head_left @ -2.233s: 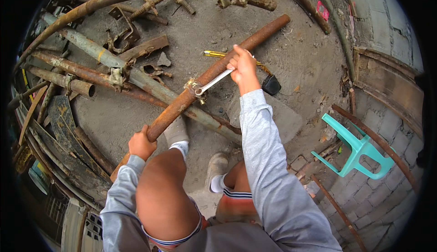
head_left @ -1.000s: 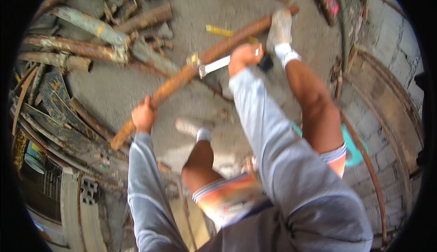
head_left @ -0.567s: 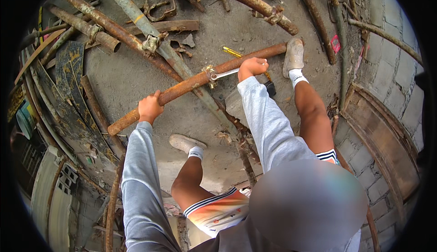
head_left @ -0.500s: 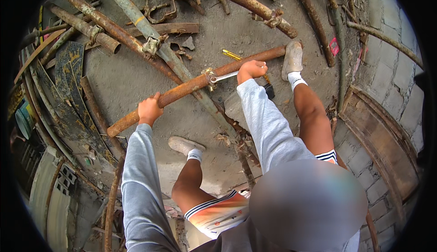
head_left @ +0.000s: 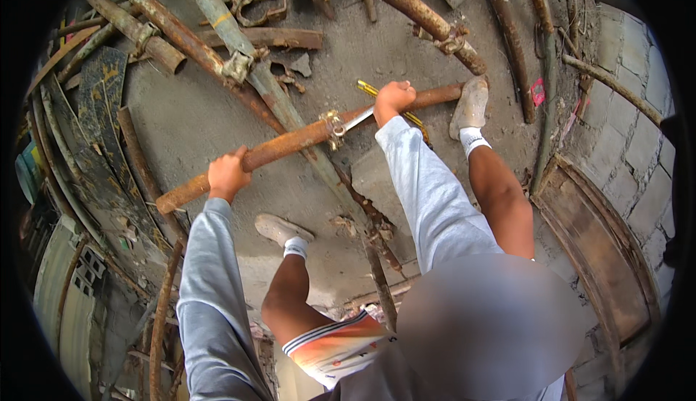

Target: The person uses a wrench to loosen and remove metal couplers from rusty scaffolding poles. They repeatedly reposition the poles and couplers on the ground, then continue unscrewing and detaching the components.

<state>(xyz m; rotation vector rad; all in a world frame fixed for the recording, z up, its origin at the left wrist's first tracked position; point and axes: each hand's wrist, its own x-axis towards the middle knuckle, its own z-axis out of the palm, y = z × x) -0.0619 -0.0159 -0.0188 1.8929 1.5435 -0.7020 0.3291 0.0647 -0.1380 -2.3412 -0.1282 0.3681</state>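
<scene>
A rusty steel pipe (head_left: 290, 141) slants across the middle, over a grey-green pipe (head_left: 270, 97). My left hand (head_left: 228, 174) is wrapped round the rusty pipe near its left end. Around that pipe sits a scaffold clamp (head_left: 333, 130). My closed right hand (head_left: 394, 101) grips a silver wrench (head_left: 358, 119), whose far end meets the clamp; the fist hides its near end. My shoe (head_left: 474, 102) is against the pipe's right end. Partly behind the right hand lies a yellow strip with dark marks, like a measuring tape (head_left: 367, 88).
A second clamp (head_left: 238, 66) joins the grey-green pipe to another rusty pipe (head_left: 177, 35). More rusty pipes (head_left: 406, 6) lie at the top and left. A grey block wall (head_left: 638, 140) and a framed brown panel (head_left: 602, 249) stand at the right.
My right hand has moved up and slightly left, tilting the wrench more steeply at the clamp. The left hand keeps its hold on the pipe. The whole view has shifted slightly.
</scene>
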